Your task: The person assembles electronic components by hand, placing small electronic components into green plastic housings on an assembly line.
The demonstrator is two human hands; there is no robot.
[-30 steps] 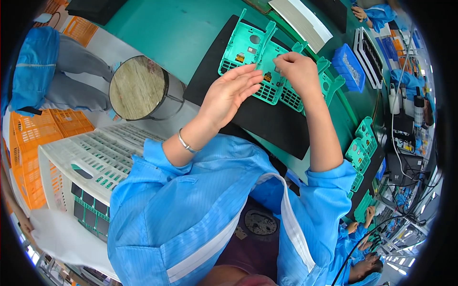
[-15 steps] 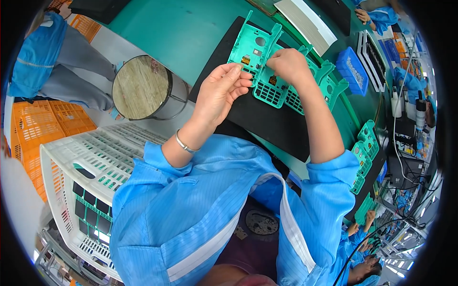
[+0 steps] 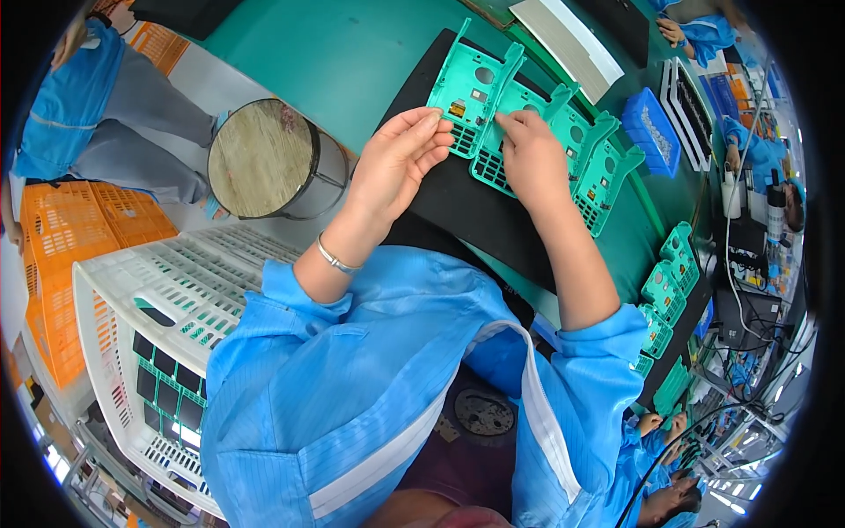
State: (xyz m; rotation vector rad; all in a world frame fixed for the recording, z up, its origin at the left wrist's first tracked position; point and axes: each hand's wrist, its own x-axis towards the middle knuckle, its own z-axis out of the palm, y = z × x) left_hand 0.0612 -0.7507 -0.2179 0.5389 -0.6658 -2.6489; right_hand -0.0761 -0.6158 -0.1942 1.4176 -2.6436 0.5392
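Observation:
Several green plastic housings (image 3: pixel 466 75) stand side by side in a row on a black mat (image 3: pixel 475 211). Each has a slotted grid at its near end and small parts inside. My left hand (image 3: pixel 396 163), with a metal bangle on the wrist, is closed in a pinch at the left edge of the leftmost housing; whatever is between thumb and finger is hidden. Over the second housing, my right hand (image 3: pixel 535 163) has its fingers bent, the index fingertip near the seam between the first two housings. Its palm side and anything in it are hidden.
A blue bin (image 3: pixel 650 132) of small parts and a pale stack of sheets (image 3: pixel 572 48) lie beyond the row. More green housings (image 3: pixel 667 286) lie at right. A white crate (image 3: pixel 167 282), orange crates (image 3: pixel 70 264), a round stool (image 3: pixel 261 158) and a standing person (image 3: pixel 70 114) are at left.
My right hand has come down and nearer, its index finger now pointing out more to the left. My left hand has drawn back slightly to the left, still pinched.

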